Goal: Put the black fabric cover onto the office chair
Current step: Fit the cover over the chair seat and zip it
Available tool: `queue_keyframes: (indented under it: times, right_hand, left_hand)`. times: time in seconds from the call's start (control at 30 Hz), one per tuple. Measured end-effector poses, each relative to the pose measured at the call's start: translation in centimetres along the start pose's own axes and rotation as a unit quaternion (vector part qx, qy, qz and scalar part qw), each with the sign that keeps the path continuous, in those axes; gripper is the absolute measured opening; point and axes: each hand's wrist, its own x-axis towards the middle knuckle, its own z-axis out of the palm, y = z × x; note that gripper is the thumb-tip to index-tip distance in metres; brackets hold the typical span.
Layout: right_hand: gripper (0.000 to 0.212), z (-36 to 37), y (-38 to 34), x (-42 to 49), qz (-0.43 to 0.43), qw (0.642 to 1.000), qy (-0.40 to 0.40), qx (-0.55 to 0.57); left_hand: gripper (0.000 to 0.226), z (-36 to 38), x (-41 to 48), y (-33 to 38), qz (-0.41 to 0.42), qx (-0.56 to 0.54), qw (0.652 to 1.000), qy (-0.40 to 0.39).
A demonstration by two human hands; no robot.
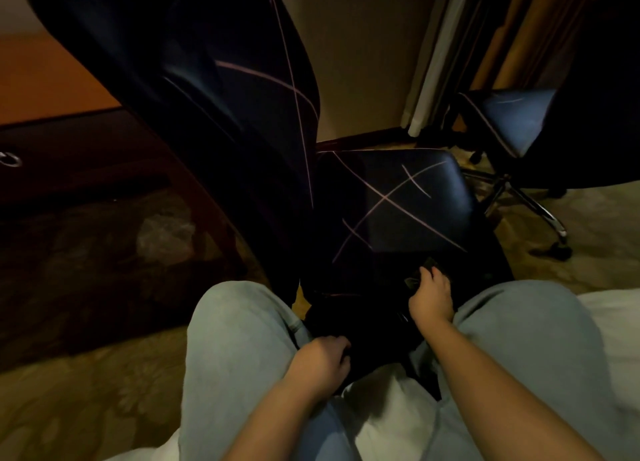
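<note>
just before the chair (391,200), the left hand (320,360) curls its fingers into the black cover (367,322); nearer the chair, the right hand (431,296) pinches its edge.

Two office chairs (398,200) (509,121), two hands (320,363) (431,296), one cover (367,325)

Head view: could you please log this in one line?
left hand: grips black fabric cover | right hand: grips cover at seat edge | office chair: close ahead

Cut off at upper edge: tall black line-stitched office chair backrest (194,79). Buried in dark crumpled black fabric cover (363,325), folds unreadable: right hand (431,299) fingers (425,274).
</note>
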Motion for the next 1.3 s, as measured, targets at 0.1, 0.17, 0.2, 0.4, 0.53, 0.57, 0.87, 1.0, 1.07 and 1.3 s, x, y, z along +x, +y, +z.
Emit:
queue_keyframes:
  times: [0.1,0.17,0.2,0.4,0.53,0.57,0.87,1.0,1.07,1.3]
  right_hand:
    - [0.06,1.1,-2.5,-1.0,-0.062,0.997,-0.028,-0.045]
    - [0.064,2.3,-4.0,-1.9,-0.143,0.984,-0.058,-0.088]
    - [0.066,2.9,-4.4,-2.4,-0.177,0.976,-0.072,-0.106]
    - [0.06,3.4,-3.3,-3.1,-0.254,0.961,-0.089,-0.068]
    - [0.054,2.4,-1.3,-3.3,-0.237,0.969,-0.066,-0.018]
    - [0.053,2.2,-0.9,-3.5,-0.22,0.974,-0.057,-0.003]
    - [0.048,1.3,-0.5,-3.7,-0.056,0.997,0.009,0.056]
    - [0.045,2.2,-3.3,-4.2,-0.077,0.996,-0.026,0.018]
    - [0.047,3.0,-4.9,-4.7,-0.137,0.989,-0.062,-0.018]
    - [0.047,3.9,-5.3,-4.8,-0.245,0.962,-0.117,-0.008]
  left_hand:
    - [0.037,0.0,-0.2,0.2,0.002,0.017,1.0,0.002]
    - [0.036,-0.2,-0.5,0.2,-0.004,0.022,1.0,0.004]
    - [0.035,-0.3,-0.6,0.2,-0.008,0.024,1.0,0.005]
    - [0.034,-0.5,-0.7,-0.8,-0.023,0.011,1.0,0.01]
    - [0.035,-0.3,-0.4,-1.0,-0.011,0.004,1.0,0.016]
    - [0.035,-0.2,-0.3,-0.9,-0.005,0.001,1.0,0.018]
    - [0.034,-0.1,-0.1,-0.2,0.014,-0.005,0.999,0.031]
    - [0.035,-0.2,-0.5,0.1,0.009,0.011,1.0,0.025]
    - [0.034,-0.3,-0.8,0.1,0.003,0.021,1.0,0.021]
    - [0.031,-0.3,-1.0,-0.9,-0.019,0.021,0.999,0.017]
